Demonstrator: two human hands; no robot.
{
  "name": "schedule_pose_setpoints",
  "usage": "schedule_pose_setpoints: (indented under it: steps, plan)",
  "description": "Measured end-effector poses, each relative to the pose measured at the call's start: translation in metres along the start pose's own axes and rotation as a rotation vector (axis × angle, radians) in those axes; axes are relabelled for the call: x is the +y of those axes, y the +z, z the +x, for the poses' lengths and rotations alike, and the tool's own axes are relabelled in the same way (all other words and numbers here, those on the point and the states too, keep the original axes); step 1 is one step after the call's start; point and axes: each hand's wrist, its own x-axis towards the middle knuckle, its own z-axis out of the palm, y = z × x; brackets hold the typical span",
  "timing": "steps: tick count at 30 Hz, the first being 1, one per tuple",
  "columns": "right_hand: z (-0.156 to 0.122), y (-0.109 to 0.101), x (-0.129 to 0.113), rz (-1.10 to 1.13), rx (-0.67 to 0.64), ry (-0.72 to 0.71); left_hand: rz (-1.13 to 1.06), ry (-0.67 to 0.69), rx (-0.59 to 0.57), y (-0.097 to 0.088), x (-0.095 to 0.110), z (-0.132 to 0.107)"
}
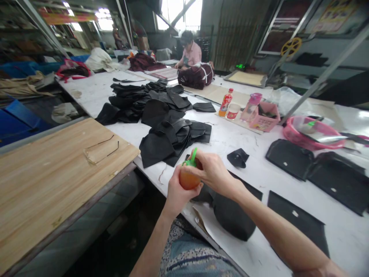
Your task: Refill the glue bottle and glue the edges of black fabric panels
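My left hand (177, 194) wraps round a small rounded container with an orange body (189, 181), held over the table's near edge. At its top, my right hand (215, 169) has its fingers closed on the green lid (194, 154), which has an upright green piece; my fingers partly hide it. Below my right forearm lie black sheet pieces (235, 215) on the white table (221, 154). A pile of cut black pieces (175, 138) sits just beyond my hands, and a crumpled black scrap (238, 157) lies to the right.
Glasses (99, 150) rest on a wooden board (57, 173) at the left. A drink bottle (225, 102), a glass jar (233, 111), a pink box (265, 117) and a pink basin (313, 132) stand at the right. Across the table, a person (191, 52) sits behind a dark bundle (196, 76).
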Motion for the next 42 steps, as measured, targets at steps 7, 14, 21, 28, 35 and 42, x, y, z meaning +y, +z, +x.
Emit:
schedule_pose_setpoints:
  steps: [7, 14, 21, 28, 35, 42]
  plan:
    - [-0.021, -0.059, 0.025, 0.39, -0.203, -0.119, -0.299, -0.169, -0.312, 0.015, 0.021, 0.002]
    - [-0.047, -0.088, 0.041, 0.507, -0.248, -0.09, -0.373, -0.245, -0.571, 0.043, 0.033, 0.003]
    - [-0.088, -0.093, 0.041, 0.215, 0.034, -0.106, -0.294, -0.175, -0.594, 0.074, 0.044, -0.002]
    - [-0.119, -0.07, 0.044, -0.028, 0.4, 0.065, -0.057, 0.05, -0.453, 0.105, 0.041, -0.013]
    - [-0.138, -0.069, 0.054, 0.013, 0.458, 0.202, 0.032, 0.132, -0.347, 0.124, 0.036, -0.022]
    - [-0.146, -0.115, 0.066, 0.313, 0.037, 0.105, -0.185, 0.007, -0.695, 0.113, 0.047, -0.028]
